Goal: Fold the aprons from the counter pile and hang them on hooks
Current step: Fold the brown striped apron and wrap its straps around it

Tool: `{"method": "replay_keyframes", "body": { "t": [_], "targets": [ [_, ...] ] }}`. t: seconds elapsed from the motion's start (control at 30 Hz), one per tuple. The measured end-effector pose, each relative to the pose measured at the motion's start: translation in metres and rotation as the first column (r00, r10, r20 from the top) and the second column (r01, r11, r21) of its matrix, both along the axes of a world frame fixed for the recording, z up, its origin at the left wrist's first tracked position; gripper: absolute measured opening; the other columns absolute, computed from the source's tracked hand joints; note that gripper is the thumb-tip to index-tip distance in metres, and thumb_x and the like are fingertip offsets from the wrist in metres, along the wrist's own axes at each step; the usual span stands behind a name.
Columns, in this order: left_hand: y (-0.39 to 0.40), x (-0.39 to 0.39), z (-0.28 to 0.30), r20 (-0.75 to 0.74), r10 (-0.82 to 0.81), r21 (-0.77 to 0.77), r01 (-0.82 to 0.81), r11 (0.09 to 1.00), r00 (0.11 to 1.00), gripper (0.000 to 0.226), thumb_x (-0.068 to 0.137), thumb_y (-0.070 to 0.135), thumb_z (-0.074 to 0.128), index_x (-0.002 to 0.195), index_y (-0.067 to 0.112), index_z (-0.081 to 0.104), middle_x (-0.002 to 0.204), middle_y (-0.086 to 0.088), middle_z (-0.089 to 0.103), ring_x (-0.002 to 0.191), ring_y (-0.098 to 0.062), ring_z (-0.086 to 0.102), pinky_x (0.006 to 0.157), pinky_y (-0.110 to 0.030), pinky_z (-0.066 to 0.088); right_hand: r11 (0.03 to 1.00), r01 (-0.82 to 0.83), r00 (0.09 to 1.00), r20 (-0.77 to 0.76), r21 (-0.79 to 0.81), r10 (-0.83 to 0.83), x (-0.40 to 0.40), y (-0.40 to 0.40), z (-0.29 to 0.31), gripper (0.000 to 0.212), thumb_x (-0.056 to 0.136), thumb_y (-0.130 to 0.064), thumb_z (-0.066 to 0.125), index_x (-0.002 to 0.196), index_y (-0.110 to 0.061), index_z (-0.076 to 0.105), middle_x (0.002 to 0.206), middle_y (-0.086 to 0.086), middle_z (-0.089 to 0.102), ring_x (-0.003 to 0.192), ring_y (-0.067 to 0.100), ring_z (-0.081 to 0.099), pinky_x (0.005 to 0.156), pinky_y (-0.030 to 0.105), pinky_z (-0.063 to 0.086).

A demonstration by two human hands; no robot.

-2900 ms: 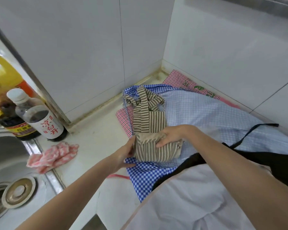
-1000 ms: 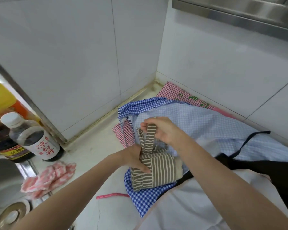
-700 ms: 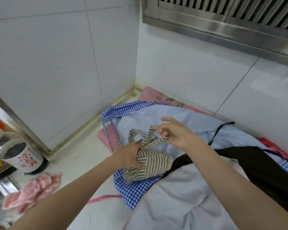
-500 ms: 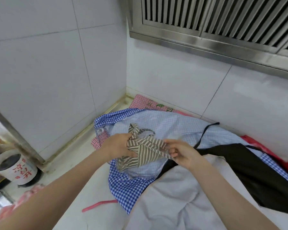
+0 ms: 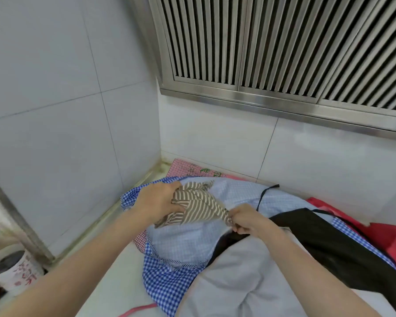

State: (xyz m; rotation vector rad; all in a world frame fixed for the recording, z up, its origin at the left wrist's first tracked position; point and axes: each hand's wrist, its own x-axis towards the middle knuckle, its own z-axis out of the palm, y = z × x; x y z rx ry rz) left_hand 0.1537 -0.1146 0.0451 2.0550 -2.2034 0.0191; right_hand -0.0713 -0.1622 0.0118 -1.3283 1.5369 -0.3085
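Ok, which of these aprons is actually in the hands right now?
The brown striped apron. The left hand grips one end, the right hand pinches the other; the blue check, black and white ones lie on the counter.

Pile of aprons [image 5: 215, 239] lies on the table [image 5: 114, 282], in the corner where 2 walls meet. Small folded apron [image 5: 199, 208] is on top of the pile, w/ left hand [image 5: 157, 202] at its left end & right hand [image 5: 247, 219] at its right end. Bottle [image 5: 12, 271] stands far left. Vent [image 5: 284, 49] is up behind the pile.
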Motion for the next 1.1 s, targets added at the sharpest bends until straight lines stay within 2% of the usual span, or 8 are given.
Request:
{"method": "replay_keyframes", "body": {
  "t": [0.17,0.3,0.47,0.63,0.77,0.9,1.0,1.1],
  "targets": [
    [-0.004,-0.001,0.006,-0.413,0.072,0.067,-0.049,0.997,0.908,0.049,0.072,0.046,0.075,0.108,0.016,0.06,0.099,0.002,0.066,0.09,-0.015,0.06,0.072,-0.029,0.045,0.958,-0.268,0.962,-0.015,0.103,0.271,0.01,0.002,0.019,0.013,0.088,-0.01,0.064,0.1,-0.011,0.059,0.086,0.001,0.061,0.061,0.01,0.053,0.054,0.02,0.05],
    [0.002,-0.011,0.017,-0.902,0.128,0.135,-0.011,0.991,0.413,0.022,0.071,0.012,0.08,0.082,0.022,0.064,0.073,0.012,0.072,0.063,0.0,0.065,0.058,-0.012,0.05,0.992,-0.089,0.967,0.246,0.094,0.063,0.006,-0.003,0.013,0.015,0.089,-0.009,0.062,0.103,-0.014,0.057,0.092,-0.001,0.061,0.065,0.011,0.056,0.061,0.023,0.053],
    [0.002,-0.021,0.027,-0.99,0.134,0.135,-0.014,0.991,-0.037,0.028,0.072,0.013,0.076,0.099,0.014,0.067,0.087,0.0,0.074,0.081,-0.016,0.069,0.068,-0.026,0.055,0.944,-0.059,0.904,0.419,0.326,-0.089,0.005,0.006,0.002,0.014,0.09,-0.008,0.061,0.078,-0.005,0.068,0.074,0.006,0.068,0.065,0.012,0.058,0.061,0.023,0.053],
    [-0.004,-0.018,0.045,-0.992,0.124,0.124,0.08,0.989,0.012,0.043,0.062,0.024,0.079,0.102,0.017,0.066,0.095,-0.001,0.074,0.09,-0.016,0.069,0.082,-0.031,0.054,0.94,0.273,0.792,0.506,0.205,-0.341,0.013,-0.005,0.019,0.017,0.094,0.0,0.052,0.081,0.001,0.063,0.074,0.011,0.061,0.054,0.014,0.04,0.038,0.019,0.04],
    [-0.002,-0.016,0.044,-0.995,0.096,0.093,0.119,0.989,-0.019,0.058,0.048,0.035,0.084,0.101,0.02,0.066,0.096,0.001,0.074,0.089,-0.014,0.07,0.078,-0.027,0.053,0.986,-0.069,0.99,-0.135,-0.154,0.048,0.012,-0.016,0.036,0.018,0.084,-0.015,0.066,0.067,-0.011,0.059,0.07,0.002,0.05,0.06,0.016,0.04,0.051,0.022,0.032],
    [-0.011,-0.018,0.042,-0.989,0.147,0.147,0.021,0.989,0.013,0.029,0.072,0.02,0.077,0.098,0.018,0.066,0.086,0.002,0.074,0.08,-0.012,0.07,0.072,-0.026,0.053,0.745,-0.541,0.699,-0.701,-0.391,0.14,0.019,-0.015,0.022,0.051,0.081,-0.037,0.07,0.122,-0.011,0.056,0.122,0.009,0.049,0.115,0.027,0.046,0.088,0.034,0.043],
    [-0.024,-0.008,0.039,-0.957,0.271,0.282,-0.113,0.953,-0.101,0.029,0.074,0.024,0.077,0.096,0.011,0.063,0.083,-0.003,0.071,0.074,-0.016,0.066,0.064,-0.027,0.053,0.634,-0.619,0.708,-0.678,-0.464,0.195,0.025,-0.013,0.018,0.042,0.082,-0.036,0.069,0.114,-0.01,0.062,0.12,0.009,0.042,0.118,0.026,0.038,0.092,0.034,0.04],
    [-0.03,0.005,0.033,-0.93,0.336,0.357,-0.147,0.922,-0.151,0.023,0.077,0.025,0.074,0.089,0.01,0.061,0.063,0.001,0.069,0.062,-0.012,0.062,0.05,-0.022,0.051,0.657,-0.639,0.748,-0.522,-0.401,0.41,0.024,-0.009,0.034,0.022,0.081,-0.033,0.074,0.067,-0.019,0.065,0.089,0.005,0.053,0.09,0.019,0.05,0.08,0.03,0.043]
  ]
}}
